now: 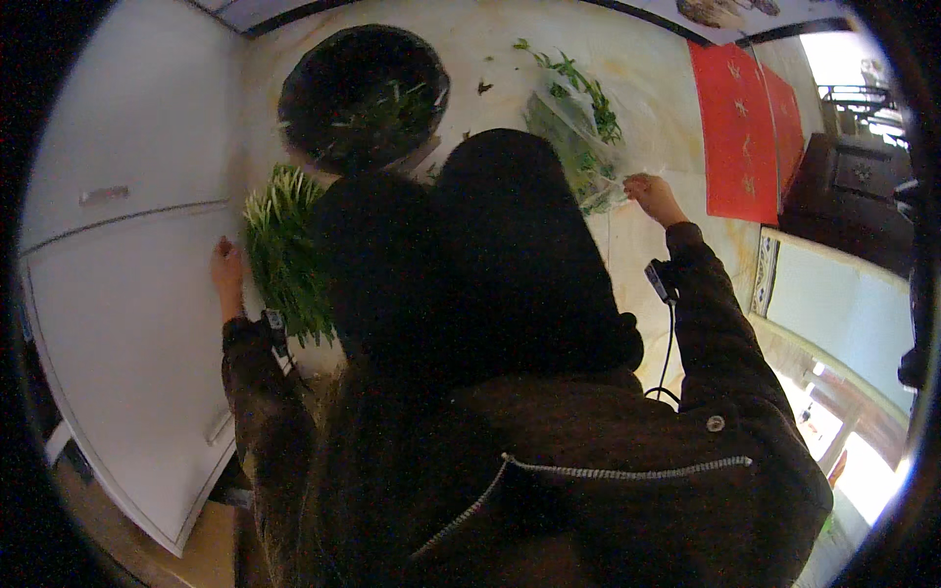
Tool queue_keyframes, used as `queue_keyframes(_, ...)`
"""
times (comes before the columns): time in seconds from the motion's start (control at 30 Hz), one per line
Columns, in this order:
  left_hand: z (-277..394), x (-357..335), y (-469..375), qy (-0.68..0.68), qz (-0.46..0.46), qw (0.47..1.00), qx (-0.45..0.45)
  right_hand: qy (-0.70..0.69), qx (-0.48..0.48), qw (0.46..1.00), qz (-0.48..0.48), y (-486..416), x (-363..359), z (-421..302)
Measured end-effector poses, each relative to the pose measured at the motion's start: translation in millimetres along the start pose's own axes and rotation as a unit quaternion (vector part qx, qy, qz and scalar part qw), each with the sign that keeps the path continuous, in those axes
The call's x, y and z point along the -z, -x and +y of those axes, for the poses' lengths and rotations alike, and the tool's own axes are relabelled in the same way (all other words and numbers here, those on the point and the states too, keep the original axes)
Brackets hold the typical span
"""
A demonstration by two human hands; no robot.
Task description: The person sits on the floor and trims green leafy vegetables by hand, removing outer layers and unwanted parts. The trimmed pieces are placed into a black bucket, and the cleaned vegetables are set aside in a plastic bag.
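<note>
My left hand is raised between a white cabinet-like appliance and a bundle of long green leafy stalks with pale ends. Its fingers look curled, but blur hides whether anything is in them. At the right, my right hand is at the edge of a clear plastic bag with leafy greens in and around it. Whether its fingers grip the plastic is unclear. Beyond my knees sits a round dark basin with some cut or picked greens inside.
The white appliance stands close on the left. My dark-clad knees block the middle of the view. Small leaf scraps lie on the pale floor. A red sheet bearing writing and dark wooden furniture are at the right.
</note>
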State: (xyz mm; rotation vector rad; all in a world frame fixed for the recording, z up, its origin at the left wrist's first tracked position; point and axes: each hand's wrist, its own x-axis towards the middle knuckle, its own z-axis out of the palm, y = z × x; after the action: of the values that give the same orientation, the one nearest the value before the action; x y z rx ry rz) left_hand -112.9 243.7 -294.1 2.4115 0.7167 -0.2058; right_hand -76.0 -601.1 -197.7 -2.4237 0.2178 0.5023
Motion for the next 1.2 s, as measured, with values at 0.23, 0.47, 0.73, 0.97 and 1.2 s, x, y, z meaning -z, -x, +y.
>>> queue_keyframes(0.23,262,98,79,0.299,0.024,0.947,-0.114,-0.138,0.056,0.984,0.094,1,69,-15)
queue_keyframes(0.47,453,88,177,0.23,-0.033,0.919,-0.317,0.141,0.229,0.957,0.108,-86,45,-60)
queue_keyframes(0.73,506,25,212,0.139,-0.202,0.898,-0.366,0.123,0.044,0.944,-0.302,-89,-54,-70)
queue_keyframes(0.97,486,9,151,0.245,-0.13,0.921,-0.274,-0.027,0.13,0.96,-0.247,-89,-122,-28)
queue_keyframes(1.2,475,5,134,0.176,-0.173,0.938,-0.244,-0.022,0.001,0.999,0.032,-131,-104,54)
